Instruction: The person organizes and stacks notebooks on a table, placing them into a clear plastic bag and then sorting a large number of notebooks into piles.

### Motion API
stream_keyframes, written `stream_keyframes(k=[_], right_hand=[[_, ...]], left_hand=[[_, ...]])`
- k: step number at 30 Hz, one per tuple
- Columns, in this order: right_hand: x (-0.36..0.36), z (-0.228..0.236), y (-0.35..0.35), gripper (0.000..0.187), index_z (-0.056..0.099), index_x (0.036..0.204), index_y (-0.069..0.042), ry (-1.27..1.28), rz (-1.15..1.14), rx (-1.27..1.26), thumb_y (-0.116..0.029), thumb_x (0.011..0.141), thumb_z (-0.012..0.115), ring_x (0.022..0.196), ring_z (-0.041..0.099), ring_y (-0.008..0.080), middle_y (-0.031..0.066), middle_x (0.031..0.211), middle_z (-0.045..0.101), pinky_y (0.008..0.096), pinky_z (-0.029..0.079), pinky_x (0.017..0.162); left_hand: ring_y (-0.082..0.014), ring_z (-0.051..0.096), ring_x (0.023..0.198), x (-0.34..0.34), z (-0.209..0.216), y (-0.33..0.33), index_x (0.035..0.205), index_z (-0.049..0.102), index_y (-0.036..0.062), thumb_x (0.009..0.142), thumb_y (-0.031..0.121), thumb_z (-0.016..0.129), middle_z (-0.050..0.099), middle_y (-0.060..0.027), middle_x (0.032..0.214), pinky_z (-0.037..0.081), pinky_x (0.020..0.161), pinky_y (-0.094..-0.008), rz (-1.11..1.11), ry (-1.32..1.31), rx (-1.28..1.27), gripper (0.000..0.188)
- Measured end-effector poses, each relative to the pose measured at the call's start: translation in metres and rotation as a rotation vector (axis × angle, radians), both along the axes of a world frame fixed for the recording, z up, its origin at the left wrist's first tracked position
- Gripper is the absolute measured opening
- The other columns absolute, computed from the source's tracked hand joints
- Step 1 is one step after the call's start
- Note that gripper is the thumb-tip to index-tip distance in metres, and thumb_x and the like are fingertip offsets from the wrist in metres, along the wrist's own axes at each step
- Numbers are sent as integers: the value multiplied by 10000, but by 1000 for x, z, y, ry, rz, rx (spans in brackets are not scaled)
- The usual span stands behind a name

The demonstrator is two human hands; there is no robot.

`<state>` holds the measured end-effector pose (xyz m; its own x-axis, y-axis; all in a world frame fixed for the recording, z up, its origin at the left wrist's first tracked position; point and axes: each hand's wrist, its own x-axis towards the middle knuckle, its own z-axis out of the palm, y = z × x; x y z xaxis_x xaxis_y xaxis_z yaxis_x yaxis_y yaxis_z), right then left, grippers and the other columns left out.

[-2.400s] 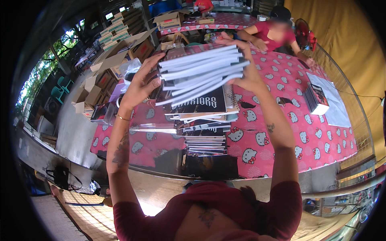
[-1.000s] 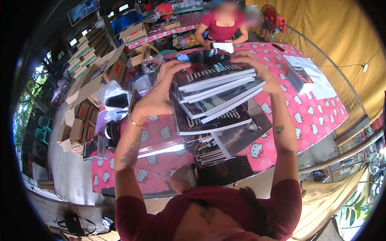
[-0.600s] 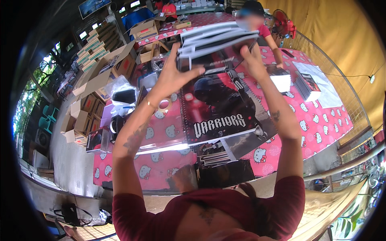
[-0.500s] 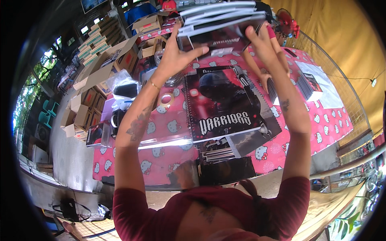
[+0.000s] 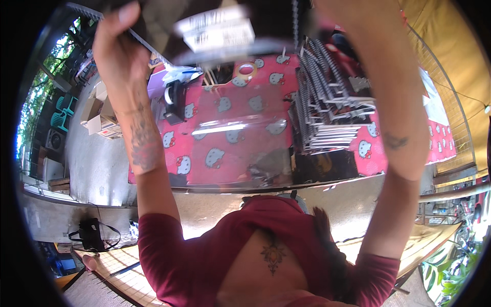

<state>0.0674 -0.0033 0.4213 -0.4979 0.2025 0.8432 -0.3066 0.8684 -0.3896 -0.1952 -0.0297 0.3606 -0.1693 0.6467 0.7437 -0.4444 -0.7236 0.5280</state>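
Note:
Across the top of the head view hangs a dark, spiral-bound notebook stack (image 5: pixel 271 18), blurred and cut off by the frame edge, with a white barcode label (image 5: pixel 220 30) facing me. My left hand (image 5: pixel 123 48) grips its left side, thumb against the edge. My right hand (image 5: pixel 342 13) is at its right side, smeared by motion, with its fingers largely out of frame. Below, a fanned pile of spiral notebooks (image 5: pixel 327 102) lies on the table, partly behind my right forearm. Left of that pile, a clear plastic sheet (image 5: pixel 240 146) covers part of the pink patterned tablecloth (image 5: pixel 186 163).
A tape roll (image 5: pixel 246 70) and a black tape dispenser (image 5: pixel 175 102) sit on the table's left half. Cardboard boxes (image 5: pixel 99 117) stand beyond its left side. A white sheet (image 5: pixel 434 102) lies on the right. The table's front edge (image 5: pixel 230 189) runs before my body.
The notebook stack has come up and closer, so its labelled face fills the top. My view has shifted, and the table's notebook pile now appears farther right.

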Motion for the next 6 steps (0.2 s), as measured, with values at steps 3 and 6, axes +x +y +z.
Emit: stream_keyframes(k=[3,6], right_hand=[[-58,-100,-8,790,482,1267,39,65,-388,-43,-349,690,858,823,647,209,133,996,671,350,526,793],[-82,-167,-31,809,465,1278,57,146,-167,-486,-233,655,893,1077,629,218,157,1111,653,350,470,955]], left_hand=[[-188,660,839,-49,-107,-34,1206,511,-29,682,-12,683,651,-90,956,553,825,-326,170,109,-206,552],[-209,648,933,-62,-195,-66,1335,436,-5,658,11,764,601,-107,1146,543,865,-369,235,388,-397,752]])
